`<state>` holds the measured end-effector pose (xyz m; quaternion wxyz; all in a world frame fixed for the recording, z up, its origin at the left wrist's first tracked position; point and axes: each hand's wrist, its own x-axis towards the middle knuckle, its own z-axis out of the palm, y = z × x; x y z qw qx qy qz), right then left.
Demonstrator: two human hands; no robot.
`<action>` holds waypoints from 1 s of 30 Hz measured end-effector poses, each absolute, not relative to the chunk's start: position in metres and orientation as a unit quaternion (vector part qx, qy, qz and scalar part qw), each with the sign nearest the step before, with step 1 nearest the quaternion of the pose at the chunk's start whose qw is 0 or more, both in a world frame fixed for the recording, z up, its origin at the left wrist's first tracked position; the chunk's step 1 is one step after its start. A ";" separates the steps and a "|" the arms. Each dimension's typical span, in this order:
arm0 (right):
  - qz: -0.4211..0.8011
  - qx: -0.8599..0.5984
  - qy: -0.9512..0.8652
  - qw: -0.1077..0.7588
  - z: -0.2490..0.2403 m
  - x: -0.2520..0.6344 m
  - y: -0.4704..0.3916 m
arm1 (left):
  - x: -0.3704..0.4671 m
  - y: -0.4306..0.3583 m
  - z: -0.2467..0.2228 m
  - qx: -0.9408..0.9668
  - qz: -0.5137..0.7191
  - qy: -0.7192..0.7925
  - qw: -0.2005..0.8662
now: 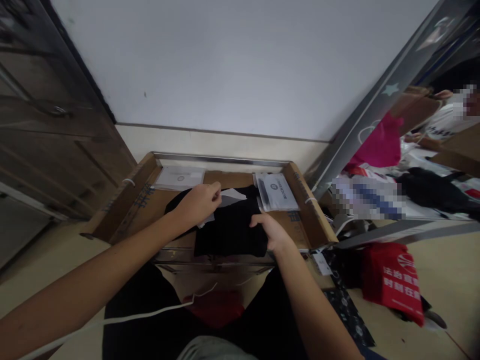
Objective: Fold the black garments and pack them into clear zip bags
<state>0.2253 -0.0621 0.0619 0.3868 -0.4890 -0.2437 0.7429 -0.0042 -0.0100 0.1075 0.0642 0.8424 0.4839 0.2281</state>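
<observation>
Black folded cloth lies over the near edge of a cardboard-lined tray. A white sheet sits on the cloth, part of it under my left hand. The fingers of that hand are pinched together above the sheet; what is between them is too small to make out. My right hand grips the right side of the black cloth, thumb on top and fingers hidden beneath. Flat printed packets lie at the tray's back left and back right.
A white wall panel stands behind the tray, a wooden door at the left. To the right, a metal post borders a cluttered table with a pink bag and another person's hands. A red bag lies below; a white cord crosses my lap.
</observation>
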 end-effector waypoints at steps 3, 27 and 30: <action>0.760 -0.526 -0.153 0.351 0.072 0.222 -0.063 | -0.001 -0.014 0.110 0.845 0.242 0.466 0.106; 0.680 -0.454 -0.194 0.542 0.058 0.171 -0.074 | 0.017 -0.020 0.101 0.822 0.256 0.431 0.268; 0.682 -0.448 -0.139 0.560 0.056 0.178 -0.068 | 0.014 -0.023 0.102 0.819 0.259 0.431 0.274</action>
